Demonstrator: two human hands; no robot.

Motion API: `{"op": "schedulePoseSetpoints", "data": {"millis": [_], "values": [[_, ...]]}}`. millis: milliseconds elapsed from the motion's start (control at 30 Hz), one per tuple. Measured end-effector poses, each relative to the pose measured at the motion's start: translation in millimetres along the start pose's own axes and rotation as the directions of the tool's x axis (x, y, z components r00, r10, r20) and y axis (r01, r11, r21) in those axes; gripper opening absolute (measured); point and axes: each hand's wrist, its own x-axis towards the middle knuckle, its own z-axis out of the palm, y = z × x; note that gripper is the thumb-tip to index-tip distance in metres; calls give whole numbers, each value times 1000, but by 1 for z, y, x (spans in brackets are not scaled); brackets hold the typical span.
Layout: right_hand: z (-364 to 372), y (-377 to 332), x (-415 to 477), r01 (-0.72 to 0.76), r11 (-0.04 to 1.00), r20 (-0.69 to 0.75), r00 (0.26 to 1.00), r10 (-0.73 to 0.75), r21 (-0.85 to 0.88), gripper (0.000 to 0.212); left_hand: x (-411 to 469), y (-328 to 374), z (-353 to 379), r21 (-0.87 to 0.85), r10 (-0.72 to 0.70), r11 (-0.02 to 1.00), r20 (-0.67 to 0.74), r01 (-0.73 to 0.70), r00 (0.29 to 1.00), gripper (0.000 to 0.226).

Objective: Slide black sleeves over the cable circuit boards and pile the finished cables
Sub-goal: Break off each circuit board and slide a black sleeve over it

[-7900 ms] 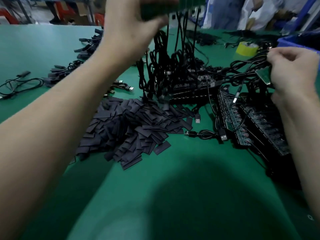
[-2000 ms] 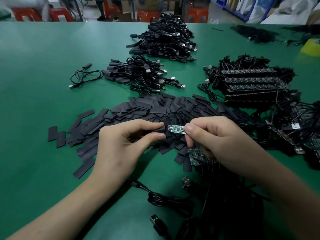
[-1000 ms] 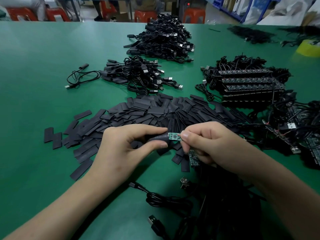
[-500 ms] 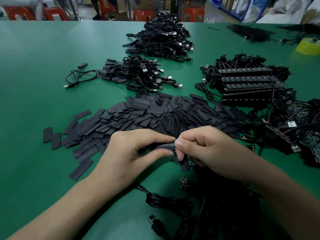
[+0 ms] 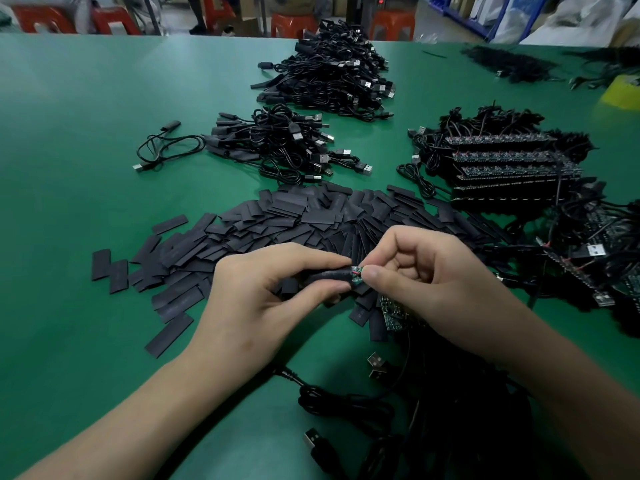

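My left hand [image 5: 256, 299] pinches a black sleeve [image 5: 329, 274] between thumb and fingers, just above the green table. A small green circuit board [image 5: 356, 274] sits almost wholly inside the sleeve, with only its right end and red wires showing. My right hand [image 5: 426, 282] pinches that exposed end with thumb and forefinger. Behind both hands lies a wide heap of flat black sleeves [image 5: 294, 220]. Another bare circuit board [image 5: 391, 311] peeks out under my right hand. Two piles of sleeved cables [image 5: 277, 143] [image 5: 332, 74] lie further back.
Stacked rows of bare boards with cables [image 5: 509, 168] sit at the right, with tangled cables [image 5: 595, 251] beside them. A bundle of loose cables with USB plugs [image 5: 398, 427] lies near the front edge. A single cable [image 5: 162, 147] lies at the left. Red stools stand beyond the table.
The board has gone from mostly exposed into the sleeve, leaving only its right tip showing. Both hands stay close together in the same spot.
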Motion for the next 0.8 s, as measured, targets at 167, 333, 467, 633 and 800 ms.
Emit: {"op": "schedulePoseSetpoints", "data": {"millis": [167,333,467,633,800], "values": [[4,2,0,-10,1000,3,1000,10,-8,7,-1,1,0,39,58,997,33,-60,998,22],[5,-1,2,-24,1000,-3,1000,24,14,5,-1,3,0,59,86,994,31,-87,996,21],[-1,-6,1,7,999,-57,998,-8,-32,3,1,6,-2,96,85,992,-39,-81,996,21],[1,-8,0,16,1000,-28,999,-17,-16,11,-1,6,-3,125,101,987,-36,-96,994,21],[3,-7,-2,73,995,-30,997,-76,-71,11,-1,7,-2,121,122,986,-35,-117,992,20]]}}
